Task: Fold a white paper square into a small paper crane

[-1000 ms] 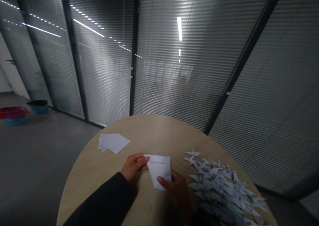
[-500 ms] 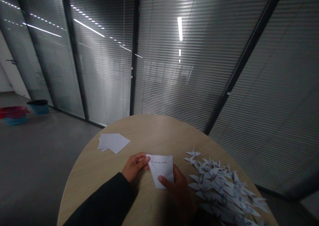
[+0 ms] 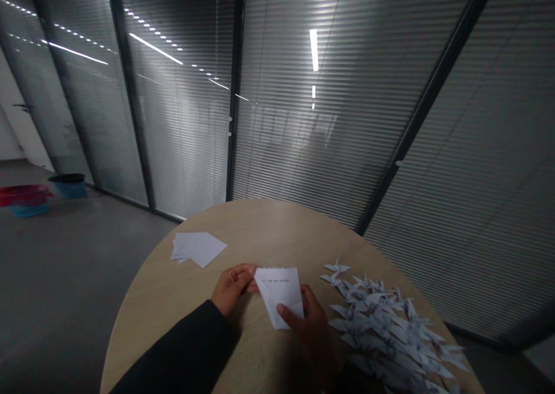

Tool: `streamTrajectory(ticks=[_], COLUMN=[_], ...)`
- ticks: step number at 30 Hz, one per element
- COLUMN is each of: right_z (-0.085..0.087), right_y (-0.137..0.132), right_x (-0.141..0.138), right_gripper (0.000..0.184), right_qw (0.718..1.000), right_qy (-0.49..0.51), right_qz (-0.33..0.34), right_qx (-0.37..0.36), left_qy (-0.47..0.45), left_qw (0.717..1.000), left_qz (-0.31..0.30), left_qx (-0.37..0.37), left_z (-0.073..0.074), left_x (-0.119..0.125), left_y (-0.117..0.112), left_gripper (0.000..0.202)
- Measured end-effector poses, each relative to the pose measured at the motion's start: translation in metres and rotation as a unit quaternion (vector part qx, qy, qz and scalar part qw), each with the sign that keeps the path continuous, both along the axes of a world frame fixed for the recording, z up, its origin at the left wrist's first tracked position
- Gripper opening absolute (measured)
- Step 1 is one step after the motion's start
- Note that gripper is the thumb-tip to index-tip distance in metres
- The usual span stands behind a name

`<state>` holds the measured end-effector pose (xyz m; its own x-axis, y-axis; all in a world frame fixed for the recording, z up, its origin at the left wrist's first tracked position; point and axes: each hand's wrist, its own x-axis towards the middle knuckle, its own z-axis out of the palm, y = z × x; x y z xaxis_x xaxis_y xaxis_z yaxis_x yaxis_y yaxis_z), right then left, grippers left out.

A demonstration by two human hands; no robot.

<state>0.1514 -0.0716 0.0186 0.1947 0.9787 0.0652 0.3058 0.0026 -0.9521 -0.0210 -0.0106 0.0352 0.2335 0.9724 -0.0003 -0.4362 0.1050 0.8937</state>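
Note:
A partly folded sheet of white paper [image 3: 280,293], with a line of small print near its top edge, is held just above the table. My left hand [image 3: 233,290] pinches its upper left corner between thumb and fingers. Around its lower right side my right hand [image 3: 309,327] is closed, the thumb lying on the front and the fingers behind, out of sight. Many folded paper cranes [image 3: 390,324] lie heaped to the right of my right hand. A small stack of white paper sheets [image 3: 199,247] rests at the left, beyond my left hand.
The round wooden table [image 3: 277,223] stands near a glass partition with blinds [image 3: 299,151]. On the floor at far left are a blue bin with a red liner [image 3: 28,202] and a blue bin with a black liner [image 3: 69,187].
The paper has turned slightly in my hands, its top edge shifting a little to the left. My left thumb has drawn back toward the paper's corner. Cranes and stack have stayed put.

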Motion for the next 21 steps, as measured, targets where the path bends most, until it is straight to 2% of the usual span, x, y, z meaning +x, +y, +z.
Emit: streamTrajectory(ticks=[7, 14, 16, 18, 21], right_z=[0.000, -0.001, -0.002, -0.003, -0.004], right_y=[0.000, 0.001, 0.001, 0.001, 0.000], right_x=[0.000, 0.001, 0.001, 0.001, 0.001], right_gripper=[0.042, 0.039, 0.040, 0.040, 0.041], right_qw=[1.000, 1.000, 0.999, 0.999, 0.998], right_qy=[-0.008, -0.023, -0.033, -0.039, -0.046], right_qz=[0.003, -0.011, -0.017, -0.019, -0.023], right_qx=[-0.003, 0.017, 0.016, 0.017, 0.020], left_qy=[-0.015, -0.036, -0.041, -0.017, 0.042], left_qw=[1.000, 0.988, 0.992, 0.997, 0.995], left_qz=[0.012, 0.141, 0.105, 0.024, -0.083], left_qx=[0.002, -0.049, -0.060, -0.068, -0.030], left_z=[0.000, 0.009, 0.007, 0.002, -0.005], left_x=[0.002, -0.011, -0.009, -0.004, 0.004], left_y=[-0.001, 0.007, 0.005, 0.002, -0.004], left_gripper=[0.043, 0.041, 0.036, 0.038, 0.040])
